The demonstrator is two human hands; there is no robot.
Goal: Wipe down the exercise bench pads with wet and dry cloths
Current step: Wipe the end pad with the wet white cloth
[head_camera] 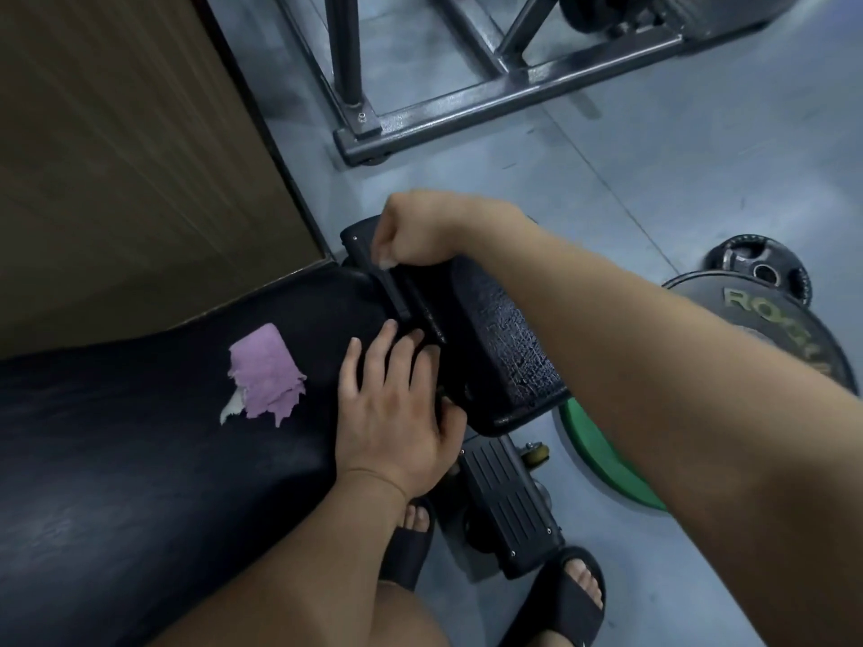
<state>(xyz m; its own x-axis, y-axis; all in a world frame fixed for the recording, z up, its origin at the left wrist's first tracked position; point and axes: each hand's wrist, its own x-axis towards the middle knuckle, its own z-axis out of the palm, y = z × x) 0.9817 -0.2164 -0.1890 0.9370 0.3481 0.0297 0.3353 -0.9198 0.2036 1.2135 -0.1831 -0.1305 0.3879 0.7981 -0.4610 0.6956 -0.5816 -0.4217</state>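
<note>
— Where's the cloth from where you stand?
— The torn pink-purple cloth [266, 373] lies flat on the long black padded surface [140, 459]. A scrap of white cloth [231, 411] peeks out from under its near corner. Neither hand touches it.
— And the hands?
— The left hand [397, 413] is just beside the cloth, palm down at the end of that surface. Its fingers are straight and a little spread, tips reaching into the gap before the short black cracked pad [504, 338], and its thumb touches that pad's edge. It holds nothing.
— The right?
— The right hand [415, 231] reaches across to the far end of the gap, fingers curled down over the black metal bar [390, 287] that runs between the two pads. Whether it truly grips the bar, I cannot tell.
— What's around them?
— A grey steel rack frame [467, 100] stands beyond on the grey floor [654, 179], and a brown wooden panel [116, 156] is to the left. To the right there's a big black weight plate [766, 319], a small black plate [759, 270] behind it and a green plate [602, 455] beside it. The person's feet, in black slide sandals [569, 595], are either side of the bench's black ribbed foot [506, 502].
</note>
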